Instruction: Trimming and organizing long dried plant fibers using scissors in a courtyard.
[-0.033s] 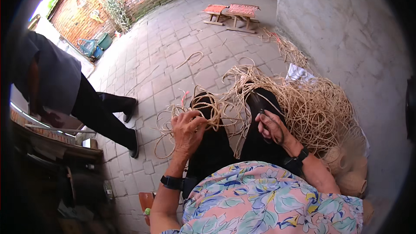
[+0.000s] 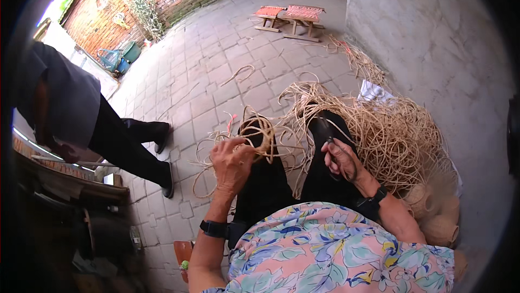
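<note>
Beside the right hand (image 2: 341,160) spreads a rope heap (image 2: 401,138); ahead of the left hand (image 2: 232,165), whose fingers pinch it, hangs a loose coil (image 2: 268,140), best kept gathered, clear of the dark tool (image 2: 324,129) the right grips.

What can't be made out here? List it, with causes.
All in the head view:
- Left hand: some fingertips near the rope, behind the hand itself.
- Dark tool: exact shape, partly covered by the right hand.
- Standing person: head, cut off by the dark rim.
</note>
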`<state>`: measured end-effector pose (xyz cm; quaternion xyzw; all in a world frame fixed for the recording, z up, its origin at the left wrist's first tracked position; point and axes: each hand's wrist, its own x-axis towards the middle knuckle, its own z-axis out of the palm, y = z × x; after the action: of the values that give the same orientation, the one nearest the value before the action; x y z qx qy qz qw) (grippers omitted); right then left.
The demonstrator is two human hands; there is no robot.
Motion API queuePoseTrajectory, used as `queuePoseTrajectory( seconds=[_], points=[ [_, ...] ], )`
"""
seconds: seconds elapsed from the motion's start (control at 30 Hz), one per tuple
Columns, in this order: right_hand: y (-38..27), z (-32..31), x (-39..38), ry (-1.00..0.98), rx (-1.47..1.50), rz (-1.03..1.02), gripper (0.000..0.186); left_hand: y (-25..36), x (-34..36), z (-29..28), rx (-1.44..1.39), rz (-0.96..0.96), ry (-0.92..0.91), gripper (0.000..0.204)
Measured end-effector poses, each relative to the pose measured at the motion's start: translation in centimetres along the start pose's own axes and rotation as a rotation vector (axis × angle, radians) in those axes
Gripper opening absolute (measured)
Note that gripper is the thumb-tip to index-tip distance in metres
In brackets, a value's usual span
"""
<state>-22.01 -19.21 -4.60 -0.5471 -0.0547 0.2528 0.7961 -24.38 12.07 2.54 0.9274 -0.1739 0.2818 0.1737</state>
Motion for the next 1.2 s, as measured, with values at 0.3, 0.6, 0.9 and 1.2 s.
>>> queuePoseTrajectory(
  seconds=[0.3, 0.6, 0.9, 1.2],
  points=[
    [1.8, -2.0, -0.7, 0.103, 0.386, -0.081, 0.037, -7.9, 3.6, -8.0, -0.505, -0.655, 0.038, 0.014],
    [-1.9, 2.6, -1.2, -0.181, -0.138, -0.078, 0.041, -3.9, 6.5, -10.8, -0.93, -0.629, 0.197, 0.017],
    [-6.7, 10.7, 4.3, -0.37, -0.378, -0.335, 0.051, 2.3, 8.8, -8.1, -1.126, -0.564, 0.073, 0.017],
    [-4.0, 13.4, 6.7, -0.407, 0.019, -0.3, 0.061, 3.7, 8.9, -6.6, -1.282, -0.511, -0.016, 0.014]
  ],
)
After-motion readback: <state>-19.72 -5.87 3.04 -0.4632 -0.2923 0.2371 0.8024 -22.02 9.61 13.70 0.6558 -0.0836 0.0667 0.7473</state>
